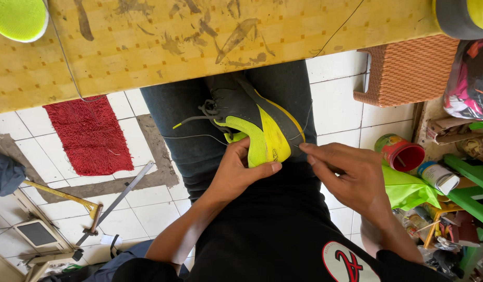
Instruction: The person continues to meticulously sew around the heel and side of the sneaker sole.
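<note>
Grey and yellow-green shoe [254,122] resting on the lap, just below the yellow tabletop [199,42]. Left hand [241,169] clamped on its heel from 6 o'clock. Right hand [346,175] at 3 o'clock, fingertips [307,149] pinched together on a thin thread [194,137] beside the sole.
</note>
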